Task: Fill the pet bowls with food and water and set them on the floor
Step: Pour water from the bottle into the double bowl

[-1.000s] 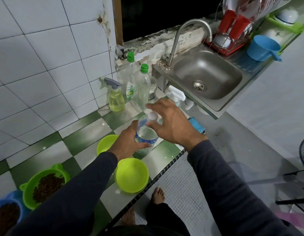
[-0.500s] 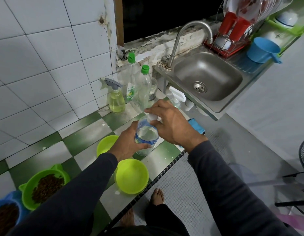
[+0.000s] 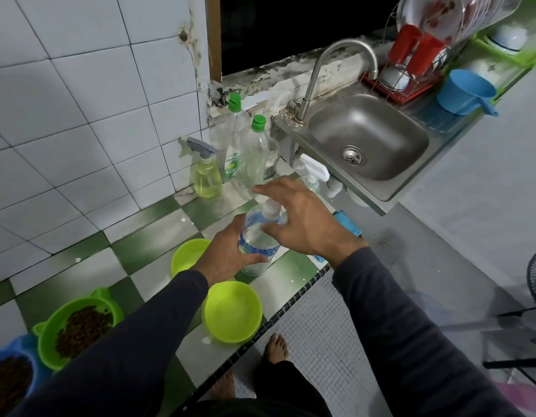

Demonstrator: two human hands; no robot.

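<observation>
A clear water bottle (image 3: 256,239) with a white cap and blue label stands on the green-and-white checkered counter (image 3: 80,266). My left hand (image 3: 227,257) grips its body. Over the cap, my right hand (image 3: 306,221) spreads its fingers, thumb by the bottle's shoulder, cap showing under the palm. Two lime bowls sit close by: one (image 3: 233,314) near the counter edge, the other (image 3: 187,254) partly behind my left wrist. At lower left a green eared bowl (image 3: 45,347) and a blue bowl (image 3: 20,344) both hold brown kibble.
Two green-capped bottles (image 3: 256,152) and a yellow spray bottle (image 3: 206,179) stand by the tiled wall. Right of them is a steel sink (image 3: 366,139) with faucet (image 3: 321,70), a dish rack (image 3: 411,64) and blue scoop (image 3: 462,91). My bare foot (image 3: 275,347) is on the floor below the counter edge.
My right hand's fingers, pinched on the bottle cap half a second ago, have spread apart above it. My left hand and the bottle have stayed in place.
</observation>
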